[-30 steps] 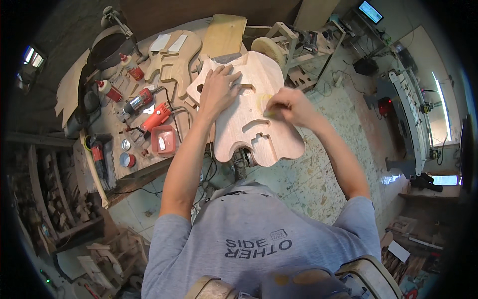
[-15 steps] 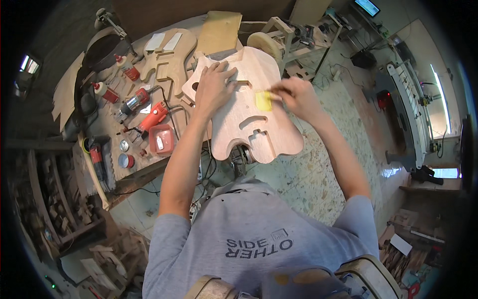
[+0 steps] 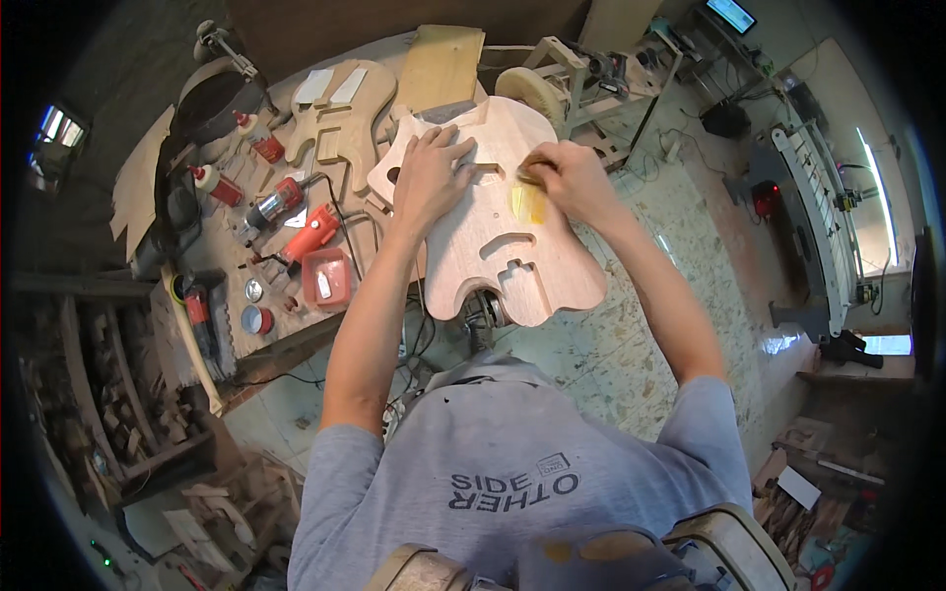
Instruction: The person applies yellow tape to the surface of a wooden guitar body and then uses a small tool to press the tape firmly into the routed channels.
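A pale wooden guitar body (image 3: 463,236) with several cut-out recesses lies in front of me, overhanging the bench. My left hand (image 3: 434,175) rests on its upper left part, fingers stretched and spread over the wood. On the right half of the body is a yellow patch (image 3: 529,205), brighter at its left; whether it is paper or a coating I cannot tell. Just above it, my right hand (image 3: 570,177) has its fingers bent and pinched together against the wood. What they hold, if anything, is hidden.
On the bench to the left are another guitar body (image 3: 340,123), glue bottles (image 3: 258,138), red power tools (image 3: 313,231), a red tray (image 3: 325,278) and a small tin (image 3: 256,319). A thin yellowish board (image 3: 440,67) lies behind. A large machine (image 3: 808,227) stands at right.
My right hand has moved up and slightly left, from beside the yellow patch to just above it, uncovering its right edge. My left hand stays on the guitar body.
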### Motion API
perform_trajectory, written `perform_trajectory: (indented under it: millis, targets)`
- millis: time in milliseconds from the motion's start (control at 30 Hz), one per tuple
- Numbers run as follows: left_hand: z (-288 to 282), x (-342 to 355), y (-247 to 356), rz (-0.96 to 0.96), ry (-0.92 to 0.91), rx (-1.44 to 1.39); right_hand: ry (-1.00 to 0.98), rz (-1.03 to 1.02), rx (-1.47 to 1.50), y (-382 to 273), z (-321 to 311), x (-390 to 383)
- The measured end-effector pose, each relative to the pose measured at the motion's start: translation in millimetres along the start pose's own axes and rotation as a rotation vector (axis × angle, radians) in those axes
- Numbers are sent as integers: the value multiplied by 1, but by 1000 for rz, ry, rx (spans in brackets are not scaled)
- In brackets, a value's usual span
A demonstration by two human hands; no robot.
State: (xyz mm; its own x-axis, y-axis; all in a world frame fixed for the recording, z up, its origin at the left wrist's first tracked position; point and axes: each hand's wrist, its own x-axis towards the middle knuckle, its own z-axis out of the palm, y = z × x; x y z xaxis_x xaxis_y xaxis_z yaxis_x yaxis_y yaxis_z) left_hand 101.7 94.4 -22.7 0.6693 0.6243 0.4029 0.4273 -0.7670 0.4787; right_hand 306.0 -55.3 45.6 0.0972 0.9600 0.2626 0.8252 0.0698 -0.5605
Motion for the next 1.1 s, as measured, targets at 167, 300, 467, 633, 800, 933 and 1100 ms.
perform_trajectory:
  millis: [167,300,467,633,800,933,1100]
  targets:
    - [0,-2,-1,-13,-5,-34,-121,-118,16,-21,12,-22]
    - [-2,-2,2,-14,-7,-3,-145,-73,92,-16,-9,-38]
    - [-4,-2,3,-16,-6,-11,66,-137,-113,3,-10,-16]
    - [1,-2,2,-10,2,-19,39,-346,-202,-13,17,-69]
    - [-1,-2,1,-19,-7,-8,-3,-133,-165,-3,-22,-46]
    - [-2,0,0,-15,-11,-29,67,-50,-134,10,-2,-16]
    - [-1,-1,1,-10,-6,-13,-7,-73,-39,-12,1,-49]
